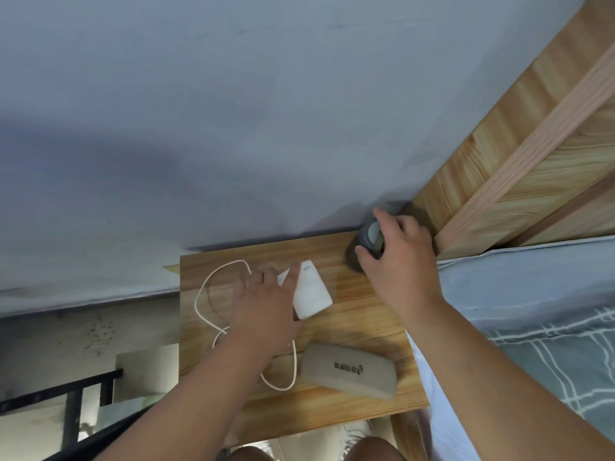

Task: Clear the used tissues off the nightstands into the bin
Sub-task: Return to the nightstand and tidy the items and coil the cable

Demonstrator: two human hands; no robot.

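Observation:
No tissue and no bin show in this view. The wooden nightstand (366, 331) stands against a grey wall beside the bed. My left hand (266, 307) holds a white power bank (312, 291) near the middle of the top, index finger lying over it and thumb hidden. A white cable (206, 287) loops from it across the left side. My right hand (399, 257) grips a dark grey round container (367, 236) at the back right corner. What lies under either hand is hidden.
A beige glasses case (349, 369) lies near the front edge of the nightstand. The wooden headboard (532, 144) rises at the right, above the bed with its blue checked cover (549, 344). A black metal frame (73, 394) stands low on the left.

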